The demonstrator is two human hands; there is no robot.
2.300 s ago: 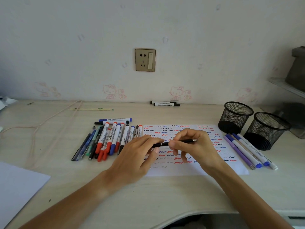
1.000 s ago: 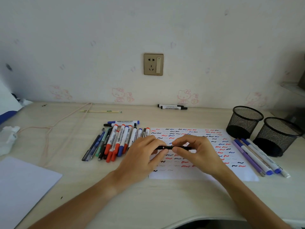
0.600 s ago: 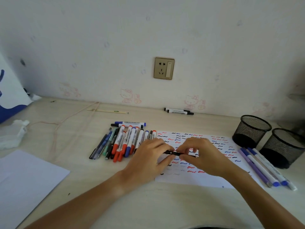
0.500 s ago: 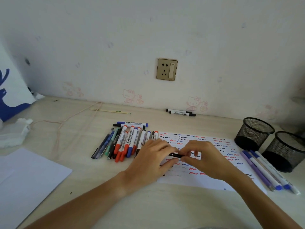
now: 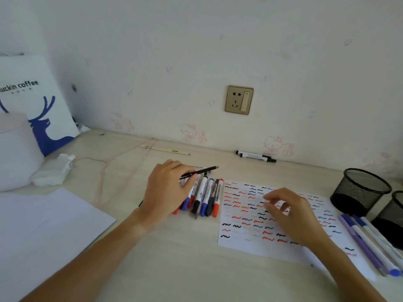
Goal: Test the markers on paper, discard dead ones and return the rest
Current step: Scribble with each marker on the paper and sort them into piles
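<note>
My left hand (image 5: 168, 190) holds a thin black pen (image 5: 202, 171) above the row of markers (image 5: 207, 198) that lies left of the test paper (image 5: 244, 243). The pen points up and to the right. The paper carries several red, blue and black squiggles. My right hand (image 5: 290, 216) hovers over the middle of the paper with loosely curled fingers and nothing in it. Several purple and blue pens (image 5: 368, 238) lie at the paper's right edge.
Two black mesh pen cups (image 5: 359, 192) stand at the right. Two black-capped markers (image 5: 256, 156) lie by the wall under a socket (image 5: 239, 99). A blank sheet (image 5: 43, 227), a crumpled tissue (image 5: 52, 171), a cord (image 5: 113, 162) and a coffee bag (image 5: 32, 101) are at the left.
Both hands held the black pen over the paper. My right hand has let go, and my left hand has carried the pen left over the marker row. The view has swung left.
</note>
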